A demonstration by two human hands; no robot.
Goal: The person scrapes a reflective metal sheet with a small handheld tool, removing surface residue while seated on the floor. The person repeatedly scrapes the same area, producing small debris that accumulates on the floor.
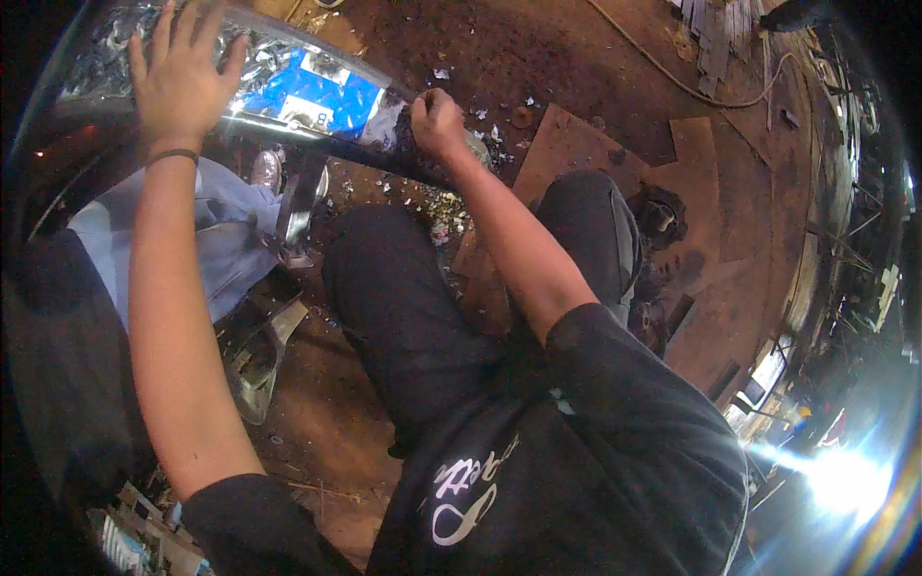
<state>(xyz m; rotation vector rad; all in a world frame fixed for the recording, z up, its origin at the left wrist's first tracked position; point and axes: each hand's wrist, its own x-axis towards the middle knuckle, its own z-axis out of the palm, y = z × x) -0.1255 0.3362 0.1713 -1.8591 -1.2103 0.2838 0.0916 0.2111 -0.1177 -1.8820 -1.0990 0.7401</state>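
Note:
A long, glossy bar-like piece [279,134] with a curved dark edge lies across the upper left, raised above the floor. Much of its face looks silvery and crinkled, and a blue and white patch [360,99] covers its middle. My left hand [182,82] rests flat near its left end, fingers spread, a dark band round the wrist. At the right end my right hand [438,123] is closed in a fist or pinch beside a dark, rough patch. Whatever its fingers grip is hidden.
A metal bracket-like support [303,206] stands below the piece. Beside my left arm is another person's light blue trouser leg [226,230] with a silvery shoe [269,171]. Pale scraps [447,211] litter the brown floor. Rusty sheets [576,144], a hose [706,99] and a bright light [845,480] lie rightward.

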